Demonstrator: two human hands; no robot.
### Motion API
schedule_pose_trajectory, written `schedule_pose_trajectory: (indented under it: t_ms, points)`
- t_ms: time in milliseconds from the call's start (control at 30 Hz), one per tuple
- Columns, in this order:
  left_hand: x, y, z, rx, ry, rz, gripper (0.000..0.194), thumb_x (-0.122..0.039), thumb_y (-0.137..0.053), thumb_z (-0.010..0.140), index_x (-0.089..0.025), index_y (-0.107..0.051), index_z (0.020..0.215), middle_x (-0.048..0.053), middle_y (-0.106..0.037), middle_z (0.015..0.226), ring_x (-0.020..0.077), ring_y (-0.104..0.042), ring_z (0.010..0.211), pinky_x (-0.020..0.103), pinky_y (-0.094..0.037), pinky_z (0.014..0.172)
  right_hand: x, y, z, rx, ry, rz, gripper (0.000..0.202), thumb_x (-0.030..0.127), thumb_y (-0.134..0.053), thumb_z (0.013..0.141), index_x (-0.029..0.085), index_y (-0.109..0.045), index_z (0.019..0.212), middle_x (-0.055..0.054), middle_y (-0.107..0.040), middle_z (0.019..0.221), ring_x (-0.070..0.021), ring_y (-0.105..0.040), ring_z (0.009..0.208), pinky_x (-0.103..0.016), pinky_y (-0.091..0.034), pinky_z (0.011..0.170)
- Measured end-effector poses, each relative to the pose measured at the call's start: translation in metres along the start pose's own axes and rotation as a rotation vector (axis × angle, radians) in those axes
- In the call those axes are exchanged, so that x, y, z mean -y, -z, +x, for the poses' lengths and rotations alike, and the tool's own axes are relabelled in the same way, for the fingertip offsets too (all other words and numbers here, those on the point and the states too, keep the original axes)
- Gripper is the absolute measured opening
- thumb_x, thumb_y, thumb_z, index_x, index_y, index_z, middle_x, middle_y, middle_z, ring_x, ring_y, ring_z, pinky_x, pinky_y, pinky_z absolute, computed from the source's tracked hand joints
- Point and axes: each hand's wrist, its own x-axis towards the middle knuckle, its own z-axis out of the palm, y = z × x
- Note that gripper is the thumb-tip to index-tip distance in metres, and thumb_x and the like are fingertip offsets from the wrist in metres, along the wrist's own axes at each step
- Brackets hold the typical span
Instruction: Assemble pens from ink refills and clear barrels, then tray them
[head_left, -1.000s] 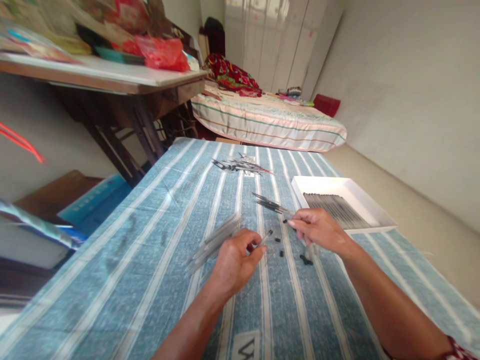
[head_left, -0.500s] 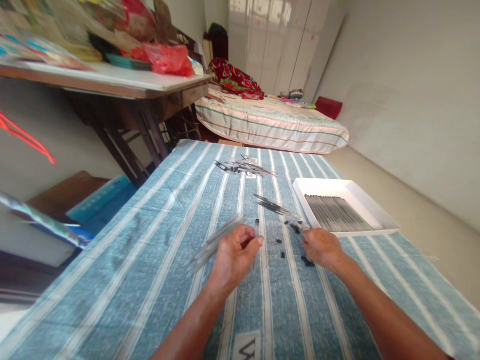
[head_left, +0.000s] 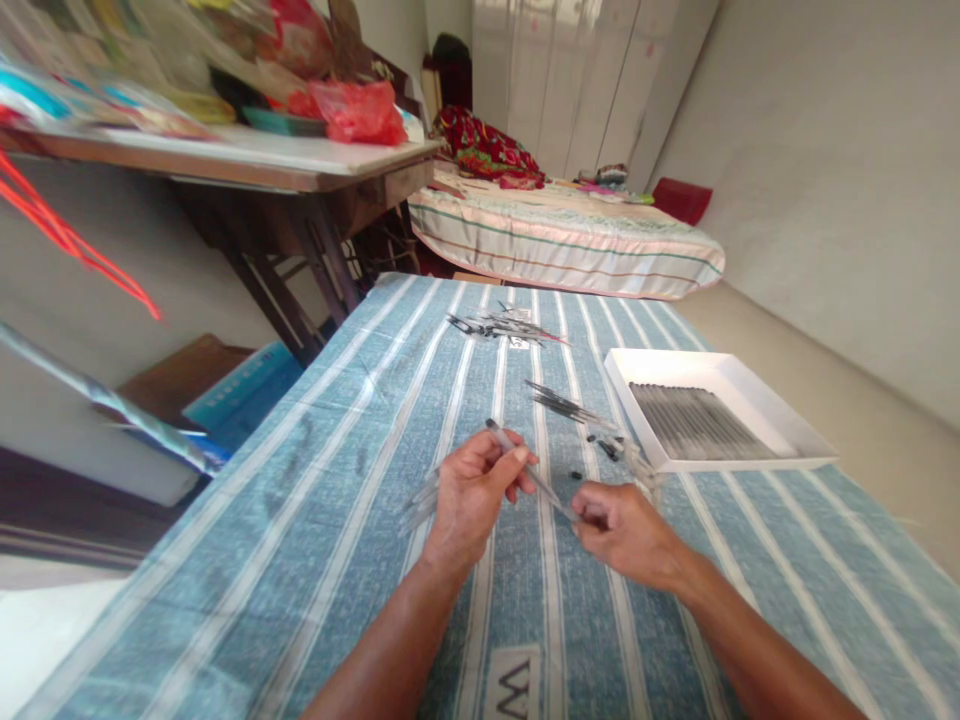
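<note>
My left hand [head_left: 472, 490] pinches a clear pen barrel [head_left: 525, 468] near its upper end, slanted over the blue striped cloth [head_left: 345, 500]. My right hand [head_left: 619, 530] closes its fingertips on the lower end of the same barrel; whether it also holds a small part is hidden. A loose pile of clear barrels [head_left: 421, 497] lies just left of my left hand. Small black caps [head_left: 592, 458] are scattered beyond my right hand, and a bundle of dark refills [head_left: 562, 402] lies further back.
A white tray [head_left: 780, 398] with several finished pens in rows stands at the right. Another heap of dark parts [head_left: 504, 328] lies near the far edge. A cluttered wooden table [head_left: 300, 165] stands at the left, a bed [head_left: 570, 240] behind.
My right hand came in from the scattered caps and now meets the barrel's lower end. My left hand tilted the barrel from upright to slanted. The camera shifted slightly.
</note>
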Motion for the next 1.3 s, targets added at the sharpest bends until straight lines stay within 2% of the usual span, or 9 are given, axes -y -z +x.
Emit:
schedule_pose_trajectory:
  t_ms: [200,400,567,667,1000,1300]
  points:
    - [0.0,-0.001,-0.001,0.019,0.003,0.006,0.012,-0.022,-0.065,0.069,-0.014,-0.057,0.073,0.0,-0.064,0.066,0.0083,-0.054,0.045,0.019,-0.037,0.041,0.005,-0.004,0.003,-0.002,-0.031,0.15,0.01,0.014,-0.047,0.072,0.019,-0.042,0.065,0.008,-0.034,0.051,-0.006,-0.032,0.045,-0.018,-0.023,0.041]
    - [0.001,-0.001,-0.001,0.023,0.013,-0.011,0.011,-0.022,-0.065,0.07,-0.014,-0.058,0.072,-0.001,-0.064,0.065,0.008,-0.054,0.045,0.019,-0.038,0.041,0.009,-0.008,0.003,-0.038,-0.014,0.191,0.01,0.017,-0.05,0.074,0.019,-0.044,0.067,0.008,-0.037,0.049,-0.0071,-0.04,0.043,-0.018,-0.031,0.041]
    - [0.002,0.003,0.0,0.057,0.053,-0.04,0.015,-0.027,-0.063,0.074,-0.014,-0.054,0.074,0.002,-0.067,0.07,0.0102,-0.058,0.046,0.019,-0.039,0.04,0.014,-0.009,-0.002,-0.106,0.04,0.194,0.011,0.026,-0.05,0.08,0.019,-0.048,0.072,0.005,-0.052,0.056,-0.0094,-0.053,0.046,-0.02,-0.041,0.047]
    - [0.003,0.005,0.001,0.071,0.072,-0.05,0.016,-0.028,-0.061,0.076,-0.015,-0.052,0.076,0.003,-0.068,0.07,0.0123,-0.061,0.048,0.02,-0.041,0.041,0.014,-0.011,-0.004,-0.148,0.096,0.16,0.013,0.027,-0.049,0.083,0.018,-0.049,0.073,0.002,-0.058,0.06,-0.0104,-0.057,0.049,-0.02,-0.043,0.049]
    - [0.006,0.007,0.002,0.036,0.092,-0.008,0.017,-0.029,-0.062,0.075,-0.015,-0.053,0.074,0.002,-0.068,0.065,0.0115,-0.061,0.046,0.02,-0.046,0.043,0.011,-0.025,0.002,-0.276,0.148,0.038,0.015,0.025,-0.047,0.083,0.019,-0.051,0.07,0.004,-0.054,0.052,-0.0087,-0.051,0.042,-0.019,-0.039,0.046]
    - [0.007,0.007,0.004,0.047,0.148,0.0,0.019,-0.031,-0.063,0.074,-0.014,-0.055,0.072,0.002,-0.067,0.066,0.0112,-0.059,0.045,0.021,-0.045,0.043,0.014,-0.027,0.003,-0.251,0.148,0.082,0.016,0.022,-0.047,0.082,0.018,-0.05,0.067,0.004,-0.052,0.052,-0.0084,-0.048,0.044,-0.019,-0.035,0.045]
